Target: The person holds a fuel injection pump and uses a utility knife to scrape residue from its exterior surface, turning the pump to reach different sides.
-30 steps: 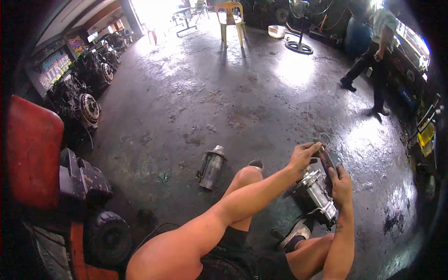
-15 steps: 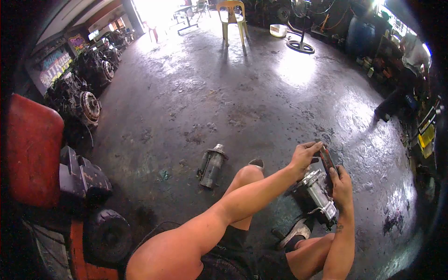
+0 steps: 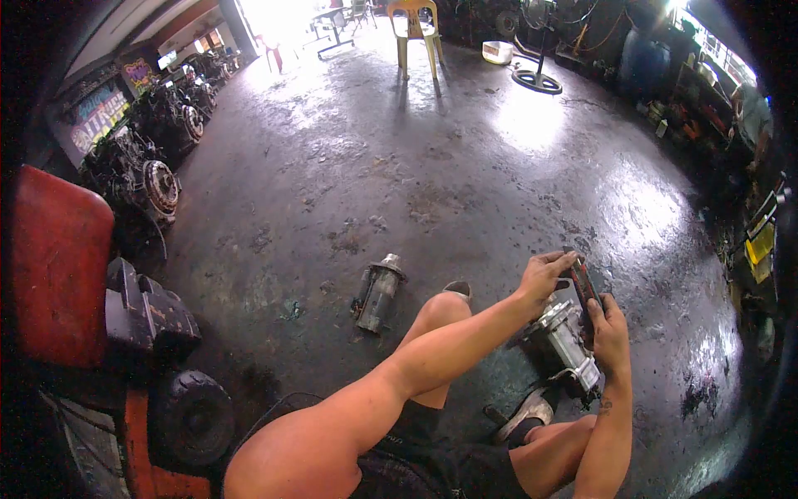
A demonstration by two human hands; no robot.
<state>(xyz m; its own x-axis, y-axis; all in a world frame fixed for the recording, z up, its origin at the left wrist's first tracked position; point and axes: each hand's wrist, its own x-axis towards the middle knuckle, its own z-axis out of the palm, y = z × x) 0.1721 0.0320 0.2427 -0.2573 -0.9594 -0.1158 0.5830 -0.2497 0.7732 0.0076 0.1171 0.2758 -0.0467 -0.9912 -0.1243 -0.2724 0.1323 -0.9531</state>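
Observation:
Both of my hands are on a slim, dark tool with red parts point(image 3: 584, 281); its exact kind is too small to make out. My left hand point(image 3: 544, 279) pinches its upper end between thumb and fingers. Lower down, my right hand point(image 3: 608, 331) is wrapped around the other end. Just below the hands, a silvery metal starter motor point(image 3: 567, 348) lies tilted on the floor near my foot. A second, darker starter motor point(image 3: 380, 295) rests on the floor to the left of my knee, apart from both hands.
Red equipment with a black wheel point(image 3: 196, 418) stands close at my left. Engines point(image 3: 161, 187) line the left wall. Farther off are a yellow plastic chair point(image 3: 414, 25), a white container point(image 3: 497, 52) and a stand with a round base point(image 3: 537, 81). Clutter fills the right side.
The person at the right has moved farther right, and the dark legs seen there before no longer show. My hands and the tool have hardly moved.

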